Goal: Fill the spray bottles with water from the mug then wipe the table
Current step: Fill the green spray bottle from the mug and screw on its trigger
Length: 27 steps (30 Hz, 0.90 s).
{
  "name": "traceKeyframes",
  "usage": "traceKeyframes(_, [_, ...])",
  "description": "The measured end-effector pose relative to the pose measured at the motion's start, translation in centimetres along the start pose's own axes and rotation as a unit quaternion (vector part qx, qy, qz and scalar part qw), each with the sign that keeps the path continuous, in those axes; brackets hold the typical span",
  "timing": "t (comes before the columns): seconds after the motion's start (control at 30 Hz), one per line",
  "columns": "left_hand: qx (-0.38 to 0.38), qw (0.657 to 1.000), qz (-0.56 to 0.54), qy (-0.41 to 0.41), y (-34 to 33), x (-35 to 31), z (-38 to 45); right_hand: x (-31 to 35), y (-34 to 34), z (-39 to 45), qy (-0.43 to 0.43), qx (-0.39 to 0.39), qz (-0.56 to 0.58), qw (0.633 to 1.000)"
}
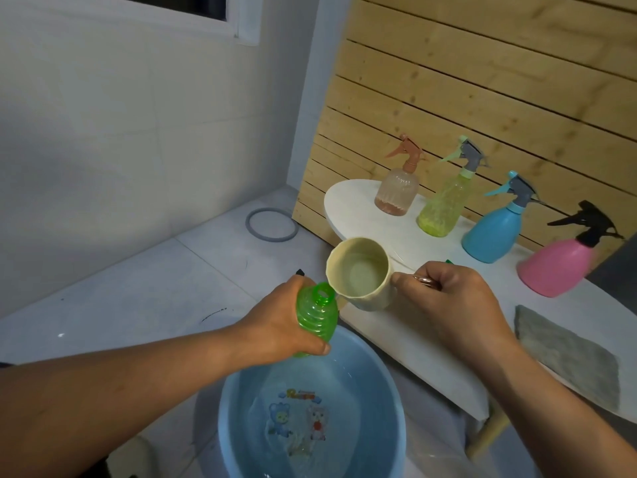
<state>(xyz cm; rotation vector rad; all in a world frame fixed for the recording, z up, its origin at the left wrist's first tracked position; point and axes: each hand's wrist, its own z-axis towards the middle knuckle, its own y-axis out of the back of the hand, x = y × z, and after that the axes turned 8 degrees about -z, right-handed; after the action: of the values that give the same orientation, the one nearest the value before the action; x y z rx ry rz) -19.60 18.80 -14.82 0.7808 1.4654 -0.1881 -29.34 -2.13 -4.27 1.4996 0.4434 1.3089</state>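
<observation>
My left hand [282, 322] grips a green ribbed spray bottle [317, 317] with its cap off, held tilted over the blue basin [238, 401]. By its handle, my right hand [455, 301] holds a cream mug [358, 274] with water in it. The mug's rim touches the bottle's open neck. On the white table [351, 205] stand several capped spray bottles: a peach one [398, 191], a yellow-green one [443, 205], a blue one [494, 232] and a pink one [555, 267]. A grey cloth [568, 350] lies on the table at the right.
The blue basin holds water and sits on the floor below my hands. A grey ring [272, 224] lies on the tiled floor near the wall. A wooden slat panel [482, 74] stands behind the table.
</observation>
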Motion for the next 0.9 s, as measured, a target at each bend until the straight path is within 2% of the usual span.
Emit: traceKeyframes(0.9, [-0.003,1.0,0.004,-0.006,0.1,0.5,-0.3,1.5,-0.2,-1.1,0.038,-0.052,-0.082,0.995])
